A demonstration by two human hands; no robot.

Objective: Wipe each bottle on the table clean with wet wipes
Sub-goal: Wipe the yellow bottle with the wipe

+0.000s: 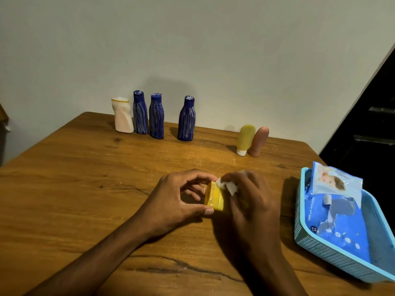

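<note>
Right now, this is how your table stands.
Left hand: your left hand [177, 195] pinches the yellow bottle [214, 199] by its end, forefinger over the top edge and thumb under the lower edge.
Right hand: your right hand [252, 201] is curled round the bottle's other part and presses a crumpled white wet wipe [227, 185] against its upper side.
Yellow bottle: it lies on its side between your two hands, near the middle of the wooden table [85, 189]; whether it touches the wood you cannot tell.
Back row: a white bottle [123, 115] stands at the left, touching or just beside the first of two blue bottles [140, 113], [156, 116]; a third blue bottle [186, 119] stands apart to their right. All three blue ones bear pale streaks.
Tubes: an olive tube [245, 139] and a pink tube [259, 141] stand cap down, side by side, right of the blue ones.
Wipes: the blue wet wipe pack [337, 218] lies in a light blue basket [320, 251] at the table's right edge, well apart from your hands.
</note>
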